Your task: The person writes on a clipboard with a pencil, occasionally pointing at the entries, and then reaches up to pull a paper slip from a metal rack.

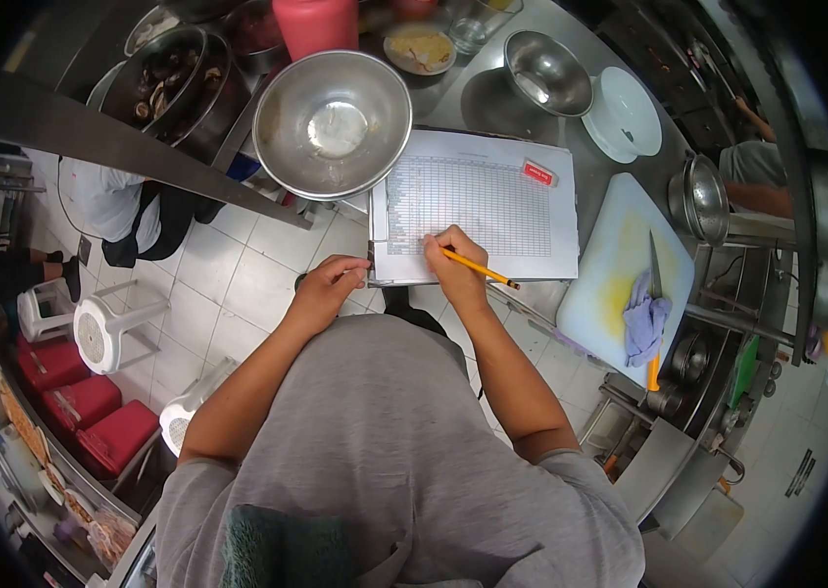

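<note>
Holds yellow pencil (479, 267) in right hand (455, 267) on gridded paper (478, 201), with left hand (327, 293), of unclear grip, at lower-left edge.

Taking the gridded sheet (492, 211) as a dial, the right hand (455, 265) grips a yellow pencil (478, 266) near 7 o'clock, its blunt end slanting toward 4. The left hand (331, 292) has its fingertips at the sheet's edge near 8. An eraser (537, 173) lies on the sheet toward 2. Beyond, a large metal bowl (333, 124) sits at 10 and a cutting board (618, 218) at 4, bearing a knife (655, 260) partly under a purple cloth (645, 321).
</note>
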The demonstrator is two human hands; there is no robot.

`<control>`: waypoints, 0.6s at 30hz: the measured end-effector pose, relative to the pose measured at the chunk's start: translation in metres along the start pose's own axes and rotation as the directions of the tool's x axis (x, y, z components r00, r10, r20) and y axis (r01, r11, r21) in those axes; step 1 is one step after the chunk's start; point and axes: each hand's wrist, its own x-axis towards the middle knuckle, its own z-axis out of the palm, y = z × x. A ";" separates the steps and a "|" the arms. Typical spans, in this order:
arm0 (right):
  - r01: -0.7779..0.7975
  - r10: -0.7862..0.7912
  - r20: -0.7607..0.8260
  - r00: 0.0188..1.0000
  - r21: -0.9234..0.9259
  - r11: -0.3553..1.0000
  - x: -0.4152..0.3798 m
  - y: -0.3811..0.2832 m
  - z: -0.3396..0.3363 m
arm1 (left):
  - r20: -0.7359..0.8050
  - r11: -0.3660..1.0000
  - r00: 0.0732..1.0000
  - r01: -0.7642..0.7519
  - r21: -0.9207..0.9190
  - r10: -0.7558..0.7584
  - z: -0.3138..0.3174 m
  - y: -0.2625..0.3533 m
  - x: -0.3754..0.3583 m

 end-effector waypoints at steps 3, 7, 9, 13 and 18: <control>-0.023 0.024 -0.033 0.999 0.024 0.999 0.000 -0.003 0.001 | -0.004 1.000 1.000 -0.003 -0.009 0.003 0.001 0.000 -0.001; -0.030 0.030 -0.039 0.999 0.014 0.999 0.000 -0.005 0.001 | -0.004 1.000 1.000 -0.004 -0.013 0.004 0.001 -0.002 -0.001; -0.020 0.020 -0.017 1.000 -0.003 1.000 0.000 -0.004 0.000 | -0.003 1.000 1.000 -0.004 -0.007 0.004 0.000 -0.002 -0.002; 0.007 -0.007 0.022 1.000 -0.023 1.000 0.000 0.001 -0.002 | -0.004 1.000 1.000 -0.005 -0.004 0.005 0.000 -0.001 -0.002; -0.028 0.029 -0.015 0.999 0.019 0.999 -0.001 -0.002 0.000 | 0.001 1.000 1.000 -0.002 0.019 0.002 0.001 0.001 -0.002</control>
